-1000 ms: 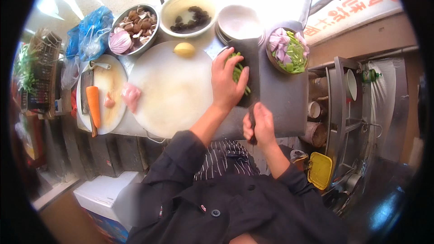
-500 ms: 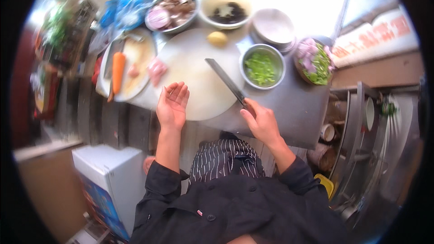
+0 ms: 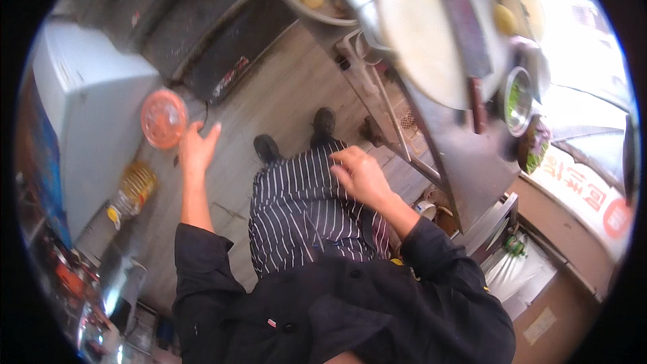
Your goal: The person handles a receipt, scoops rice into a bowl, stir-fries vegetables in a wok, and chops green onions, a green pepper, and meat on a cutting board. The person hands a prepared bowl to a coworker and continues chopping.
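Observation:
My left hand is open, thumb and fingers apart, beside the lower edge of a round orange-red plastic object. Whether it touches that object, I cannot tell. In front of my striped apron is my right hand, fingers loosely bent, with nothing seen in it. A cleaver lies flat on the round white cutting board, its reddish-brown handle over the near edge. Next to the board are a yellow potato-like piece and a metal bowl of chopped green vegetable.
A metal pot with yellow pieces stands left of the board. A white cabinet is at the left, with a bottle of yellow oil on the floor near it. The metal table's corner juts out at my right.
My body has turned left, away from the table. The cleaver has left my right hand and lies on the board. My left hand has moved from the board's edge to the orange-red object.

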Demonstrator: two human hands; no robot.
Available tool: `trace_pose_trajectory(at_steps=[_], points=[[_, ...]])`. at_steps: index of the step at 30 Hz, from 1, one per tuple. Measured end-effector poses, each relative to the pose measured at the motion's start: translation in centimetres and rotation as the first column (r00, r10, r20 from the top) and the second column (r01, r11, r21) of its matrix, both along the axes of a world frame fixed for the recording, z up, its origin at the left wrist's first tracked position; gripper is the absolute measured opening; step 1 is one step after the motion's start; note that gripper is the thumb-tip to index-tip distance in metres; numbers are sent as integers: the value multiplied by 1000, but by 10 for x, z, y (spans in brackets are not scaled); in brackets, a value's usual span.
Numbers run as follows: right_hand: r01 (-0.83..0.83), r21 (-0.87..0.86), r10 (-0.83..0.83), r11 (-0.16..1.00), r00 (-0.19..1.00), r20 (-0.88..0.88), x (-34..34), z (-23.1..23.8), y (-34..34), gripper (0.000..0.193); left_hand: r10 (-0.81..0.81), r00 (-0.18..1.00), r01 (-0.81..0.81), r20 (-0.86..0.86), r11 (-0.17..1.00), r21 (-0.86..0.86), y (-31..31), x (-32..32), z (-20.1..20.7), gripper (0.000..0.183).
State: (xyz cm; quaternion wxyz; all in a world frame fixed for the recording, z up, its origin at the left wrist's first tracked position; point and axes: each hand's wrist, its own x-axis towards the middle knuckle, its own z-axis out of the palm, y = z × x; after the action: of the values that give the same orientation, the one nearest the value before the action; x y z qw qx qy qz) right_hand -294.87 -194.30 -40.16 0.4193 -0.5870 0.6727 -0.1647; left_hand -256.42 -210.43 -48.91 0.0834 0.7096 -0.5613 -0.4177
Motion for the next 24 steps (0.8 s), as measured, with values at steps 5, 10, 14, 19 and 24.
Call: trace_pose_trajectory(at_steps=[5,10,14,19,24], points=[[376,70,-353,924,910,-216,-85,-175,3,26,367,927,-337,-78,907,254,137,100,-133,38],[869,110,-869,483,491,-64,-248,-305,-49,30,351,932,-360,93,927,107,222,111,-216,31],[915,123,-921,385,372,114,-320,-374,-117,36,398,915,-403,64,902,155,225,86,-250,31],[975,153,-970,159,125,210,-340,-404,-185,38,319,945,-327,74,923,204,213,62,-253,32],[927,354,-960,127,25,279,-338,-386,-188,29,375,925,-372,55,872,317,216,44,-236,34]])
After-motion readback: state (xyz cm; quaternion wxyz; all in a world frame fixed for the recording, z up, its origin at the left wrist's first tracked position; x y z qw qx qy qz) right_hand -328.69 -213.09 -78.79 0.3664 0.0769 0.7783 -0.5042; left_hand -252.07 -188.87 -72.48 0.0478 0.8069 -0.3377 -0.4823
